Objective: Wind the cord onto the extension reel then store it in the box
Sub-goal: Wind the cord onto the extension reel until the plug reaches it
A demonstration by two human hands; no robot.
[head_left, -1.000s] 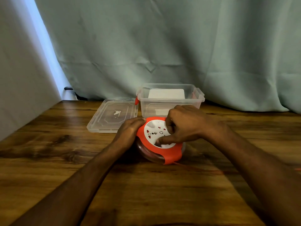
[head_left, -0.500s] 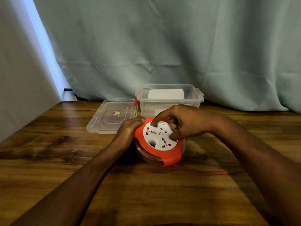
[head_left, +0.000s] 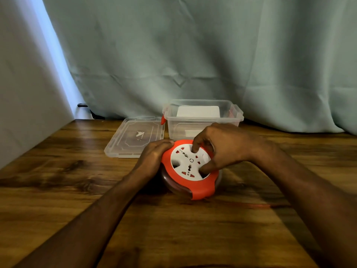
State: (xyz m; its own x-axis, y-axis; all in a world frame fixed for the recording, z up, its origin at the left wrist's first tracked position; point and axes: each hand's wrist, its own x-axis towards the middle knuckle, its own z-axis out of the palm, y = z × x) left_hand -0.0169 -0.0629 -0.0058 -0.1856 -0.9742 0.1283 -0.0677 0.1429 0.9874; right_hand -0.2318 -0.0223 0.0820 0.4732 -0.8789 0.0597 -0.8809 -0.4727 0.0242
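On the worktop [head_left: 58, 190] before the open box [head_left: 202, 120], the left hand [head_left: 154, 155] grips the extension reel's [head_left: 190, 171] orange rim while the right hand [head_left: 222, 147] hooks fingers into its white face, a rigid, seemingly light plastic drum best gripped by that rim.

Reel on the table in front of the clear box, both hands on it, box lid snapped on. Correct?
Not quite: the head view shows the lid is off, lying flat on the table to the left of the open clear box. The rest holds: the reel sits in front of the box, the left hand grips its rim and the right hand is on its white face.
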